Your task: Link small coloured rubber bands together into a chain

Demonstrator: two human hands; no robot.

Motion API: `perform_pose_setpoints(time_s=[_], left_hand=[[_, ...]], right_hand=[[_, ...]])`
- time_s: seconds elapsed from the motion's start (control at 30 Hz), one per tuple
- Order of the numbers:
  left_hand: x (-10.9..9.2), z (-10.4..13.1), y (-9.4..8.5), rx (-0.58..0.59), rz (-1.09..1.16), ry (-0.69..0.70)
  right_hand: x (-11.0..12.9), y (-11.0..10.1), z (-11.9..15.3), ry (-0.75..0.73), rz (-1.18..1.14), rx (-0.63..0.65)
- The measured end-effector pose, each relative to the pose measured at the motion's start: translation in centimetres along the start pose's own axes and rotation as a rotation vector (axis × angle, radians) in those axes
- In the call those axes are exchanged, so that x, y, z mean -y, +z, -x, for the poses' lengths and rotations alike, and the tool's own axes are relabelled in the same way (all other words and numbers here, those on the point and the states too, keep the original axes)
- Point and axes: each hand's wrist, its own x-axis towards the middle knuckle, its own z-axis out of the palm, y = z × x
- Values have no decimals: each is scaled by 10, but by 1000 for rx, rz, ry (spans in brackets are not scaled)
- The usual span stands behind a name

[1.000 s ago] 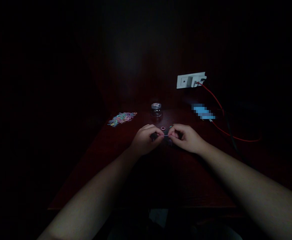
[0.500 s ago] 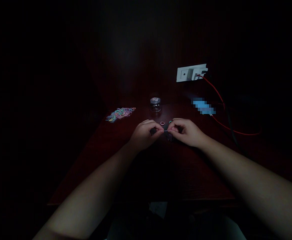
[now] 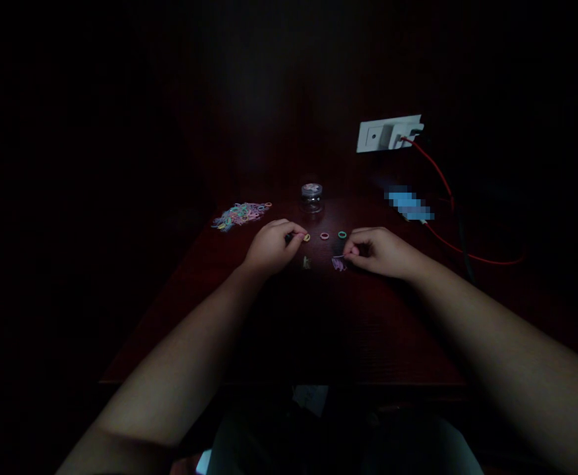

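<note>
Three small hair ties, one yellow (image 3: pixel 307 237), one pink (image 3: pixel 324 236) and one green (image 3: pixel 342 235), form a row on the dark red table (image 3: pixel 289 330). My left hand (image 3: pixel 275 247) has thumb and forefinger pressed together right beside the yellow one; whether anything is between them is hidden. My right hand (image 3: pixel 375 252) pinches a thin pale purple hair tie (image 3: pixel 338 256), just over a little heap of purple hair ties (image 3: pixel 339 264). A dim, yellowish little heap (image 3: pixel 307 262) lies below the yellow hair tie.
A large pile of mixed pastel hair ties (image 3: pixel 242 215) lies back left. Behind the row stands a clear lidded jar (image 3: pixel 311 198). At right are a blurred blue object (image 3: pixel 409 203), a red cable (image 3: pixel 467 253) and a wall socket with a plug (image 3: pixel 390 134).
My hands have drawn apart from the thin hair tie pinched between them. It now shows at my right fingertips. The yellow and green hair ties and the small heaps show more clearly.
</note>
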Motion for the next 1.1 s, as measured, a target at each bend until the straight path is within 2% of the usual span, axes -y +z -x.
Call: perform_pose_setpoints(time_s=[0.2,0.4,0.57,0.8,1.1], left_hand=[[10,2,5,163,-34,-2],[10,2,7,297,-7,59],[2,3,8,314,18,120],[-17,10,11,388,125,301],[-15,14,18,434,97,255]], right_hand=[[1,1,0,97,7,39],[3,0,0,159,36,56],[1,2,0,181,58,61],[5,2,0,209,106,44],[12,6,-2,200,115,51]])
